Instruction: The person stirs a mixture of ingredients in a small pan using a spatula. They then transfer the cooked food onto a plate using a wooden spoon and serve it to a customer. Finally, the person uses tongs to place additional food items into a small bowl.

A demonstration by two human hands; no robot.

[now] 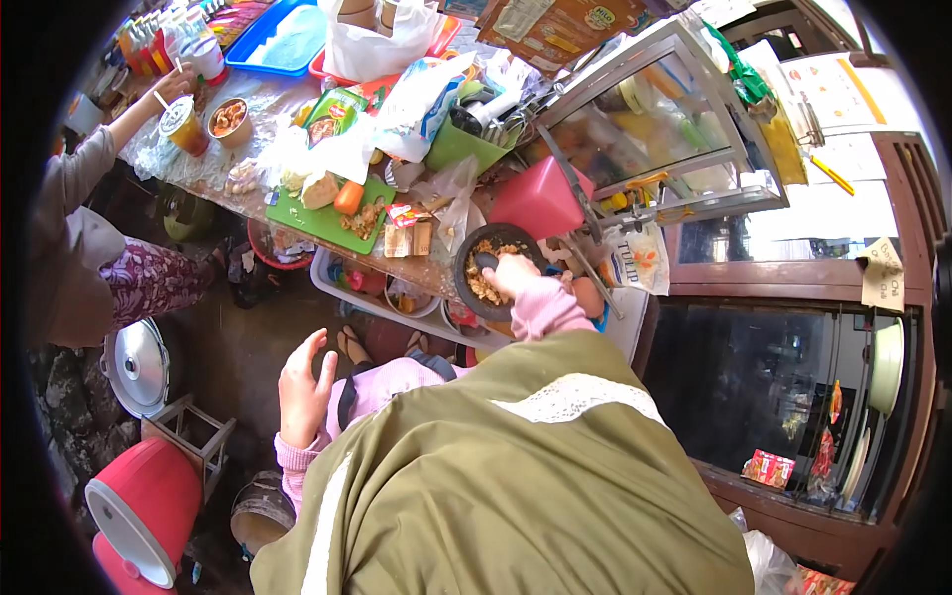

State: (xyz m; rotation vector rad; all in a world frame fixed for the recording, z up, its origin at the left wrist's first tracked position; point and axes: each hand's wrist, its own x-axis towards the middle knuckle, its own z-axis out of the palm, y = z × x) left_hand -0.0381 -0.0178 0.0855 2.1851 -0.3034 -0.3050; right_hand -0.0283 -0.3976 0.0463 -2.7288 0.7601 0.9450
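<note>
My right hand [513, 277] grips a dark pestle [486, 260] inside a round stone mortar [471, 291]. Crumbly orange-brown food [483, 285] lies in the mortar around the pestle's head. Away from the counter, in front of my body, my left hand [303, 394] is raised with its fingers apart and nothing in it. Left of the mortar, a green cutting board [297, 216] carries a piece of cabbage [320, 190], a carrot piece [349, 198] and chopped food [363, 221]. Between board and mortar lie a red sachet [407, 215] and folded banknotes [407, 239].
Behind the mortar stand a pink plastic container [537, 199] and a glass display case [639, 111]. A green utensil holder [465, 145] is further back. At left, another person's hand [177, 83] is near an iced drink cup [184, 126] and a paper food bowl [230, 123].
</note>
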